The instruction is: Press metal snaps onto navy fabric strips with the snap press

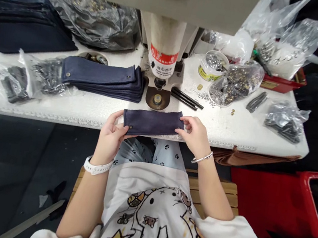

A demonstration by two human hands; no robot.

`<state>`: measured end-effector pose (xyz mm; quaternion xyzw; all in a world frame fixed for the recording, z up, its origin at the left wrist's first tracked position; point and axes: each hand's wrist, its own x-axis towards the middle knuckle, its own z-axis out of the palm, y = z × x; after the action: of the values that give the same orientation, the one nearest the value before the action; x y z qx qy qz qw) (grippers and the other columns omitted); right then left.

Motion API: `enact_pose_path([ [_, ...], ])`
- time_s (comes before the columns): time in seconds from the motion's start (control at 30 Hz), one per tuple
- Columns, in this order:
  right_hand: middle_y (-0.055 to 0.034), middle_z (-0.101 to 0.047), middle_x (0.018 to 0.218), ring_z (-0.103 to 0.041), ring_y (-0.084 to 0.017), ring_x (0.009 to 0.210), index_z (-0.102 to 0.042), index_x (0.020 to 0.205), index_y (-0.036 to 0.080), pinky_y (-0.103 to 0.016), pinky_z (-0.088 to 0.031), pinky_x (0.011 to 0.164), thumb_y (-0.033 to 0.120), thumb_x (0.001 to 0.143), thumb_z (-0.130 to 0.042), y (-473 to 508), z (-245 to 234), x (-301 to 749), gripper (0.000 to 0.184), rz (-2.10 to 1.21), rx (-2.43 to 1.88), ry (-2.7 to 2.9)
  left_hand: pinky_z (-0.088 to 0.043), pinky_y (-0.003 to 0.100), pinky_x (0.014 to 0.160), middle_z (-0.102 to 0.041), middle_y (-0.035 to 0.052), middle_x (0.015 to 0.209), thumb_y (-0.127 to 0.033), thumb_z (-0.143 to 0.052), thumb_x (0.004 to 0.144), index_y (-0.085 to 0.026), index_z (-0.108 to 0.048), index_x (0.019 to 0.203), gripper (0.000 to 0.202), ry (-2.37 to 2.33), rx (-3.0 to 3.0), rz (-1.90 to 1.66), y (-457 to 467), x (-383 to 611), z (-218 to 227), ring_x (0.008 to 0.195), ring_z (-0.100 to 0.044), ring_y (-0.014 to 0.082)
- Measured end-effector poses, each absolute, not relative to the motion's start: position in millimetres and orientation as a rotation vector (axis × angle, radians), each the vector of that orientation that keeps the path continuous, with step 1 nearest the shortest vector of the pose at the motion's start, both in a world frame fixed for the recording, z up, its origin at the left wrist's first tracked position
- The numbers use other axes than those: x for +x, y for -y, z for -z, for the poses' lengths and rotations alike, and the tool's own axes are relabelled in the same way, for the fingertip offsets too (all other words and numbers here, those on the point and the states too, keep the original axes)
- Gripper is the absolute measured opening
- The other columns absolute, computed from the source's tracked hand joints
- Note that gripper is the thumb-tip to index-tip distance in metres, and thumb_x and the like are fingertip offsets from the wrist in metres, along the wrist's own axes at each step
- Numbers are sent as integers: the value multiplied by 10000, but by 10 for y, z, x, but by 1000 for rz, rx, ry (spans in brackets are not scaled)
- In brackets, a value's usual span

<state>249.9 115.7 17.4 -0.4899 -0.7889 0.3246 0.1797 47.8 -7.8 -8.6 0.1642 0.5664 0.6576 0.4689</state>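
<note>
With the clock face centred on the navy strip, which is held lengthwise between both hands at the front edge of the white table, a see-through bag of black pieces is found out at nine o'clock. Nearer, at ten o'clock, a stack of navy strips is laid flat, and is best left unbrushed by the forearm.

At eight o'clock the near left corner of the strip is gripped by the left hand: the thumb is laid on top, just beside a small metal fastener, and the fingers are partly hidden behind. The hand is parted only by the cloth's thickness. The thumb is better kept off the metal, so that the fastener can be seen whole.

The strip should be held level, taut enough for creases to be avoided, but not stretched. At twelve o'clock the round lower die is set beneath the press tip; fingertips are best kept out of that gap.

At three o'clock the right end is held by the right hand, its forefinger placed at the far corner and its thumb near another fastener. A light grip, matched on both sides, is advised
</note>
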Motion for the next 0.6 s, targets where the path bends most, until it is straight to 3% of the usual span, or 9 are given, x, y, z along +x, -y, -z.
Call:
enact_pose_path([
  [0.1,-18,-512,824,-471,-128,670,-590,797,192,-310,-441,684,179,679,-687,-1149,-159,2517,154,-917,-1351,2220,-580,344,663,-688,14,846,-163,-646,657,-272,-426,1187,584,-1341,452,-1629,104,464,85,751,-665,176],
  [0.2,-17,-496,798,-458,-120,637,-586,676,185,-315,-438,662,202,682,-685,-1144,-129,2540,101,-932,-1333,2191,-570,310,672,-674,8,883,-157,-629,669,-269,-508,1103,465,-1303,464,-1628,124,451,112,773,-652,156],
  [0.33,-29,-528,830,-457,-109,596,-631,716,187,-322,-443,632,217,703,-657,-1156,-100,2595,41,-994,-1277,2176,-546,264,692,-658,12,788,-175,-610,671,-194,-662,876,212,-1346,459,-1587,151,424,156,732,-625,127],
  [0.6,-41,-556,881,-490,-113,638,-664,809,182,-312,-463,624,155,697,-642,-1194,-136,2654,117,-1119,-1285,2167,-505,348,861,-714,42,867,-133,-631,596,-187,-689,957,369,-1336,489,-1546,183,388,183,869,-650,194],
])
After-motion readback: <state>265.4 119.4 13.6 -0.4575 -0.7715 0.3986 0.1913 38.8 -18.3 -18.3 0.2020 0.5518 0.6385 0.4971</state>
